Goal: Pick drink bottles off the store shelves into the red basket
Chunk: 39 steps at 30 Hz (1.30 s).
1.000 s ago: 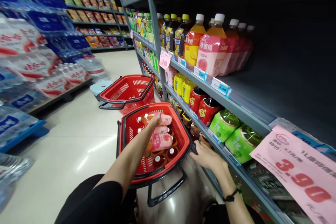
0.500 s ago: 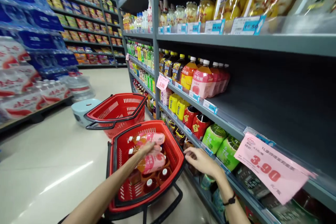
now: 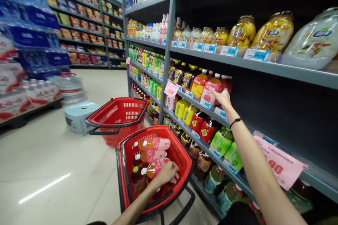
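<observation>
The right hand [image 3: 223, 99] touches a pink bottle [image 3: 209, 93] right of centre, the left hand [image 3: 169, 173] is inside the front basket [image 3: 185, 160] at lower centre, whether either grip clamps unclear.

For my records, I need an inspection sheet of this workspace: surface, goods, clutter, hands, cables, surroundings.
Surface: pale, shiny floor; grey shelving unit with rows of bottles and jars.
Goods: several pink-labelled bottles lie in the near red basket.
Clutter: second red basket and light-blue stool on the floor.
Hands: left hand inside the near red basket, grip unclear; right hand at a pink-labelled shelf bottle, grip unclear.
Cables: nothing seen.
Surroundings: stacked blue packs at picture left; stocked rear shelves beyond.
</observation>
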Motion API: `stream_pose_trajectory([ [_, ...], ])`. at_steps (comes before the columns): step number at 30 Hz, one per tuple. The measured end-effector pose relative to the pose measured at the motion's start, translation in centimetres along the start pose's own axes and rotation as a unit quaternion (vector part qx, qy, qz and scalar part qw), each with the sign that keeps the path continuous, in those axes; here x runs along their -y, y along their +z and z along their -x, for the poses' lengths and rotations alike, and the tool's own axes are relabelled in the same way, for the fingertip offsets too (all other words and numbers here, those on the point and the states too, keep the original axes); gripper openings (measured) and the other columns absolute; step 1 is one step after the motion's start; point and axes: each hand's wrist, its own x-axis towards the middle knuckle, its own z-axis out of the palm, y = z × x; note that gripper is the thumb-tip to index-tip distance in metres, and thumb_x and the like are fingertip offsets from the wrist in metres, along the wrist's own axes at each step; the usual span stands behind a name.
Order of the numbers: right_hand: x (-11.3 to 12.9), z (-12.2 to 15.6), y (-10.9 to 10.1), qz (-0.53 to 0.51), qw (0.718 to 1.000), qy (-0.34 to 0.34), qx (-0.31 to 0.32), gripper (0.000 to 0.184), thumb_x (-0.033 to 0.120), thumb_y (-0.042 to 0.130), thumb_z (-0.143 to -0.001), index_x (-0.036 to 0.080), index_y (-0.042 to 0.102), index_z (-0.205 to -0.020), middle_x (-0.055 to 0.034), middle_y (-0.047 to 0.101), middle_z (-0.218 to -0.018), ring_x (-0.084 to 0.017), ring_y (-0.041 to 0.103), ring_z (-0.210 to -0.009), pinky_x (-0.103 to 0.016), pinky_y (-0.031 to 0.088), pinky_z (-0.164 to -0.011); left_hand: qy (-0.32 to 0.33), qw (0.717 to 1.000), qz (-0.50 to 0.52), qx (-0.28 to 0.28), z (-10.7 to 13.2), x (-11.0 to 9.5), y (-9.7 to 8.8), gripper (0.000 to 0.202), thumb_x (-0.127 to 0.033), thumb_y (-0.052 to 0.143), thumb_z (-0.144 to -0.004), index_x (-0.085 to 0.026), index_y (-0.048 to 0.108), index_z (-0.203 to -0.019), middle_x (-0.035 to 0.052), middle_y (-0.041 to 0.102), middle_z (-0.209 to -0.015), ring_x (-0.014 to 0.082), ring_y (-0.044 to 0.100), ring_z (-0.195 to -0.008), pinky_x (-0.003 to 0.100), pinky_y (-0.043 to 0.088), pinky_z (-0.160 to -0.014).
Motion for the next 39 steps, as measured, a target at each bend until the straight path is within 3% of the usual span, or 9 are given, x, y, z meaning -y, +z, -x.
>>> stream_pose_trajectory([
  [7, -0.5, -1.5, 0.7, 0.034, 0.999, 0.040, -0.014, 0.048, 0.040, 0.098, -0.063, 0.016, 0.068, -0.092, -0.0147, 0.079, -0.094, -0.033, 0.076, -0.101, -0.035, 0.061, -0.083, 0.024, 0.999, 0.024, -0.010, 0.2, 0.0, -0.5, 0.016, -0.010, 0.051, -0.098, -0.018, 0.058, -0.087, 0.0030, 0.078, -0.073, 0.0146, 0.071, -0.053, 0.022, 0.049, -0.052],
  [15, -2.3, -1.1, -4.4, 0.012, 0.999, 0.024, 0.026, 0.042, 0.037, 0.097, -0.064, 0.018, 0.067, -0.086, -0.0088, 0.079, -0.080, -0.026, 0.077, -0.079, -0.030, 0.062, -0.065, 0.050, 0.998, 0.026, -0.011, 0.9, 0.3, -0.1, 0.022, -0.006, 0.049, -0.096, -0.019, 0.057, -0.081, 0.0002, 0.073, -0.064, 0.0136, 0.067, -0.049, 0.021, 0.046, -0.051],
  [18, -3.0, 0.4, -6.6, 0.026, 1.000, -0.001, -0.005, 0.046, 0.039, 0.096, -0.063, 0.016, 0.069, -0.091, -0.0159, 0.081, -0.092, -0.032, 0.079, -0.089, -0.040, 0.066, -0.078, 0.060, 0.998, 0.029, -0.016, 1.1, 0.1, 0.1, 0.021, -0.006, 0.050, -0.094, -0.019, 0.057, -0.080, -0.0001, 0.072, -0.062, 0.0141, 0.066, -0.048, 0.022, 0.045, -0.050],
  [22, -3.4, 3.9, -8.6, 0.055, 0.990, -0.085, -0.095, 0.080, 0.048, 0.095, -0.061, 0.013, 0.067, -0.127, -0.0227, 0.077, -0.129, -0.039, 0.074, -0.119, -0.052, 0.057, -0.109, 0.100, 0.993, 0.050, -0.034, 1.5, -0.5, 0.0, 0.016, -0.007, 0.055, -0.089, -0.018, 0.060, -0.078, 0.0006, 0.072, -0.063, 0.0143, 0.064, -0.048, 0.023, 0.042, -0.049],
  [28, -1.4, 10.7, -10.4, 0.035, 0.954, -0.235, -0.182, 0.090, 0.059, 0.089, -0.064, 0.014, 0.062, -0.137, -0.0203, 0.076, -0.128, -0.036, 0.077, -0.109, -0.048, 0.066, -0.091, 0.157, 0.975, 0.153, -0.026, 3.0, -2.8, -0.2, 0.016, -0.025, 0.062, -0.092, -0.016, 0.070, -0.102, 0.0097, 0.081, -0.094, 0.0190, 0.076, -0.078, 0.026, 0.056, -0.065],
  [30, -0.5, 13.7, -10.1, 0.018, 0.966, -0.214, -0.146, 0.085, 0.063, 0.089, -0.066, 0.015, 0.065, -0.131, -0.0185, 0.080, -0.120, -0.035, 0.079, -0.101, -0.047, 0.066, -0.085, 0.186, 0.954, 0.236, 0.009, 4.0, -4.2, 0.0, 0.039, -0.043, 0.064, -0.096, -0.018, 0.068, -0.126, 0.0158, 0.079, -0.125, 0.0270, 0.076, -0.112, 0.035, 0.064, -0.080],
  [33, -0.2, 18.6, -8.0, -0.013, 0.989, -0.146, -0.005, 0.065, 0.065, 0.087, -0.071, 0.017, 0.072, -0.112, -0.0153, 0.084, -0.105, -0.033, 0.080, -0.091, -0.044, 0.065, -0.082, 0.255, 0.892, 0.373, 0.025, 5.6, -6.3, 0.5, 0.074, -0.064, 0.071, -0.094, -0.026, 0.052, -0.154, 0.0196, 0.058, -0.160, 0.0372, 0.054, -0.149, 0.049, 0.065, -0.098],
  [35, -0.7, 21.7, -5.5, -0.015, 0.991, -0.097, 0.095, 0.057, 0.064, 0.086, -0.073, 0.019, 0.073, -0.106, -0.0138, 0.085, -0.102, -0.033, 0.081, -0.089, -0.045, 0.064, -0.082, 0.295, 0.872, 0.390, 0.013, 6.3, -7.1, 0.9, 0.091, -0.069, 0.077, -0.089, -0.028, 0.043, -0.163, 0.0200, 0.050, -0.167, 0.0397, 0.048, -0.155, 0.053, 0.060, -0.109],
  [39, -2.3, 26.3, -0.5, 0.056, 0.976, -0.063, 0.200, 0.065, 0.064, 0.087, -0.071, 0.020, 0.069, -0.115, -0.0174, 0.084, -0.109, -0.041, 0.081, -0.098, -0.053, 0.063, -0.090, 0.343, 0.887, 0.307, -0.041, 6.4, -6.0, 1.4, 0.122, -0.053, 0.097, -0.072, -0.025, 0.029, -0.170, 0.0193, 0.050, -0.166, 0.0370, 0.051, -0.153, 0.052, 0.044, -0.128],
])
